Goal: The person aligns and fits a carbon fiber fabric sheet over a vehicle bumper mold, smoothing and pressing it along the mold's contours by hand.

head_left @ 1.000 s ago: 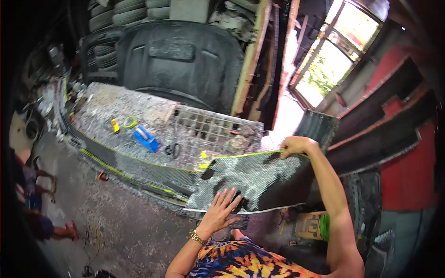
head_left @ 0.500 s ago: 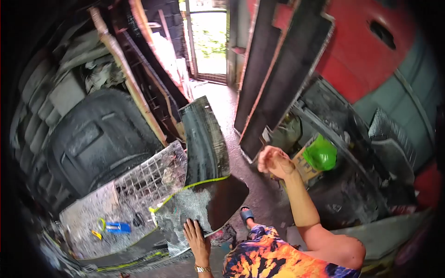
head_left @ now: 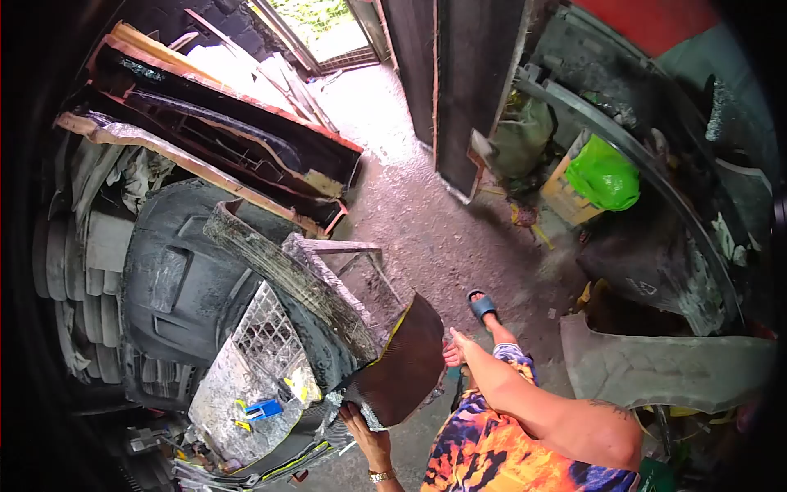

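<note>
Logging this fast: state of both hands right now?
Left hand: open, fingers resting on the dark woven sheet.
Right hand: partly open, near that sheet's edge; contact can't be told.

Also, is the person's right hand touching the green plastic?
Apart: in the head view, floor shows plainly between the right hand and the green plastic.

Signs: a small pale triangular mark [head_left: 645,286], like a recycling symbol, is seen on a dark object [head_left: 616,269] at the right | Print: dark markings are borne by the cardboard box [head_left: 564,195], too blurred to be read | Words, brands, numbers: none can be read
</note>
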`<state>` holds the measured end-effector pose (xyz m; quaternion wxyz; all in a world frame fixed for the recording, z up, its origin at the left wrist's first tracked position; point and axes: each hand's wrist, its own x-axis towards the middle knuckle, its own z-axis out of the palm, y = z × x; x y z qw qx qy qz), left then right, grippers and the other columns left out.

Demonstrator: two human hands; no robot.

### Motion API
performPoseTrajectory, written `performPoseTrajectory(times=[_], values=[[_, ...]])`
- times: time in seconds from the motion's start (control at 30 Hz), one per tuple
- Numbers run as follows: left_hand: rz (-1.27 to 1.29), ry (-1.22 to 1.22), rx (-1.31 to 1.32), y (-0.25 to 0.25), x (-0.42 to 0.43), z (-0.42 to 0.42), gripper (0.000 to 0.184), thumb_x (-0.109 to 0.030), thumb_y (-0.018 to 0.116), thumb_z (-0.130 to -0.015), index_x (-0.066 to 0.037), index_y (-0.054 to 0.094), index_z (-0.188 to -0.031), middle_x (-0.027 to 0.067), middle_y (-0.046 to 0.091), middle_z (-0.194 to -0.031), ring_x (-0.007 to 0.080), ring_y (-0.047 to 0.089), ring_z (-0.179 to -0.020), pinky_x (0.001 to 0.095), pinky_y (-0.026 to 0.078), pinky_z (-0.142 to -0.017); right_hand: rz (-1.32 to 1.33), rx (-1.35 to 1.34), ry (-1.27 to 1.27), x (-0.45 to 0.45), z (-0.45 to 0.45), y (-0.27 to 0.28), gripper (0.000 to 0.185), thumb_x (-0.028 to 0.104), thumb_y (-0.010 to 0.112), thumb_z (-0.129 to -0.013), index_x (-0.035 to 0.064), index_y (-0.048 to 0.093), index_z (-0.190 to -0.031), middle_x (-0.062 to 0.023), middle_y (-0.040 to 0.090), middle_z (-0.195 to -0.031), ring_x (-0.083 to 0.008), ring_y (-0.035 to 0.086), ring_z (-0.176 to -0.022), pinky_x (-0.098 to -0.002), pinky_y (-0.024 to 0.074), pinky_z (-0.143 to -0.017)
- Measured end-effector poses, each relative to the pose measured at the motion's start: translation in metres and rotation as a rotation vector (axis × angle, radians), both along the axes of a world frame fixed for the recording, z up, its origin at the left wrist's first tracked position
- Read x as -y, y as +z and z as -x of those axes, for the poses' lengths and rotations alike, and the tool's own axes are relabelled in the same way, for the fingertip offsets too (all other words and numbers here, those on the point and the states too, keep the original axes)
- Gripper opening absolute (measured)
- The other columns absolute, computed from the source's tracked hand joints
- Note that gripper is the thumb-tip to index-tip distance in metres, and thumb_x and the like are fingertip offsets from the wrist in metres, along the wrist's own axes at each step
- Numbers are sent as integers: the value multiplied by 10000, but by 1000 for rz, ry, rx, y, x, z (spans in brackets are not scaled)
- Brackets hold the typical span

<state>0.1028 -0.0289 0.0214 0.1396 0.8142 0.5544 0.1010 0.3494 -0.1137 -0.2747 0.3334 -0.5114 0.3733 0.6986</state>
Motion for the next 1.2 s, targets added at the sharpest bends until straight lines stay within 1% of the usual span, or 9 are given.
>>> performPoseTrajectory(times=[0.3,0.43,0.63,0.8,0.93,1.03,1.1,1.17,1.2], values=[[2,35,-34,0,4,4,764,-112,678,-831,50,321,-1487,317,363,-1481,517,320,-1388,567,272,-1173,2,2,-272,-8,-7,-15,326,349,633,-901,35,646,-987,-150,709,-996,-326,673,-900,-486,552,-872],[-48,32,-18,-5,1,1,799,-74,709,-751,-12,380,-1477,299,436,-1399,514,397,-1311,574,312,-1145,-344,45,-633,-67,-92,16,271,306,653,-882,39,662,-927,-147,718,-954,-326,679,-859,-491,556,-857],[-76,-51,123,-7,-3,-9,784,-136,709,-771,-25,389,-1478,286,416,-1428,484,370,-1345,587,273,-1160,-950,618,-544,-100,-218,249,178,248,698,-866,97,677,-959,-30,703,-916,-193,671,-816,-364,558,-777],[-65,-60,195,-8,-5,-14,820,-54,659,-719,-20,377,-1488,269,356,-1505,490,327,-1382,598,228,-1172,-1488,1509,33,-112,-202,453,46,19,698,-848,64,691,-843,27,675,-799,-63,618,-736,-237,497,-712],[-25,-41,293,-4,-2,-13,845,-19,677,-722,-40,362,-1506,266,235,-1596,469,236,-1462,564,209,-1191,-1872,1776,170,-130,-114,574,109,-23,678,-820,67,633,-776,40,604,-739,-73,562,-678,-248,427,-618],[-46,-57,334,0,-2,-12,921,-82,756,-735,-53,308,-1539,238,228,-1610,447,217,-1479,547,198,-1203,-2184,2108,367,-158,-63,639,73,1,710,-779,21,643,-759,-46,597,-673,-142,575,-604,-321,450,-594],[-37,-64,355,25,2,-11,937,-127,770,-755,-50,280,-1550,241,223,-1611,446,215,-1481,550,202,-1199,-2110,1945,434,-169,-31,672,108,63,698,-835,11,647,-755,-63,592,-672,-149,572,-616,-317,435,-593],[-76,-58,471,45,5,-8,945,-170,774,-771,-49,262,-1555,242,220,-1611,446,211,-1483,554,202,-1196,-2140,1823,474,-184,-19,694,240,97,689,-857,72,556,-658,65,513,-632,-46,477,-581,-235,364,-552],[-108,-64,452,58,4,-7,824,-129,737,-832,26,303,-1515,257,281,-1583,435,278,-1457,509,241,-1193,-2154,1780,477,-193,-13,702,218,105,690,-858,73,568,-680,62,529,-646,-49,491,-587,-234,376,-559]])
